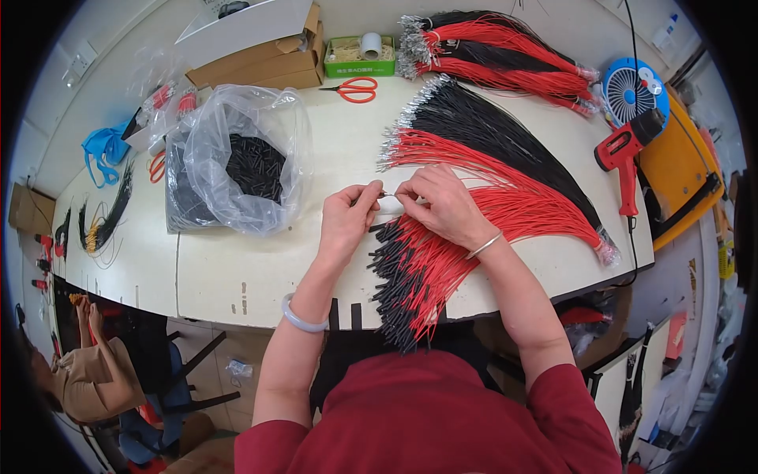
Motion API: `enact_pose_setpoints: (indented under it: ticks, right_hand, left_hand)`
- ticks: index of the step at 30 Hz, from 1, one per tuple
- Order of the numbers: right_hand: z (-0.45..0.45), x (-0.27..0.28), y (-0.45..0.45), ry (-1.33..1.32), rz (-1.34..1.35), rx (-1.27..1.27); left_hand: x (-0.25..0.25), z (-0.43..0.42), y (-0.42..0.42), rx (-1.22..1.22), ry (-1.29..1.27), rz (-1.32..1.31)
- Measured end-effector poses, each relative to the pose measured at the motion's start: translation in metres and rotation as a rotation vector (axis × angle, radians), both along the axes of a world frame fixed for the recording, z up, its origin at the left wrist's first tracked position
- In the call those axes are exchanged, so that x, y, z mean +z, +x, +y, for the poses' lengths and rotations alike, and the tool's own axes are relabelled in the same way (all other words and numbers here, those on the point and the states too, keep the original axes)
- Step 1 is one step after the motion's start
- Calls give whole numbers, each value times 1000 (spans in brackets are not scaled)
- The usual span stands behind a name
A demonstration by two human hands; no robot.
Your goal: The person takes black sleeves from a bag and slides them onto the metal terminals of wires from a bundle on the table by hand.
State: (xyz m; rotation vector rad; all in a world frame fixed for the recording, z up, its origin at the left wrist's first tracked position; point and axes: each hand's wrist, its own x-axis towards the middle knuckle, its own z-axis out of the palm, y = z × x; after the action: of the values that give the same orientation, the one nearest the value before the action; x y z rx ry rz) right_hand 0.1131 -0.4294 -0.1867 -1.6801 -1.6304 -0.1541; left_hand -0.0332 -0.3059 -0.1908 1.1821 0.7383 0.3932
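Observation:
My left hand (350,217) is closed in a pinch on a small dark piece, just right of a clear plastic bag (292,150) of short black tubes (257,167). Close beside it, my right hand (438,204) pinches at the same spot; what its fingertips hold is too small to name. Beneath and around my right hand lie red wires (513,207) with black sleeved ends (395,276) fanned toward the table's front edge. Behind them, black wires (505,130) and more red ones spread out with silvery ends at the left.
Red scissors (357,90) lie before a green box (359,65). More wire bundles (497,59) sit at the back. A blue fan (634,88) and red heat gun (626,154) are at right. Another person (99,371) sits at lower left.

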Motion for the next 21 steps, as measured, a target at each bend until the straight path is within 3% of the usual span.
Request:
enact_pose_setpoints:
  ticks: [4, 9, 21]
  right_hand:
    - [-4, 6, 0, -39, -176, 13]
    - [-6, 6, -1, -97, 36, 15]
    - [-6, 1, 2, -7, -20, -46]
  left_hand:
    - [-2, -1, 1, -15, 99, 64]
    - [3, -5, 2, -1, 148, 16]
    - [5, -8, 3, 3, 86, -15]
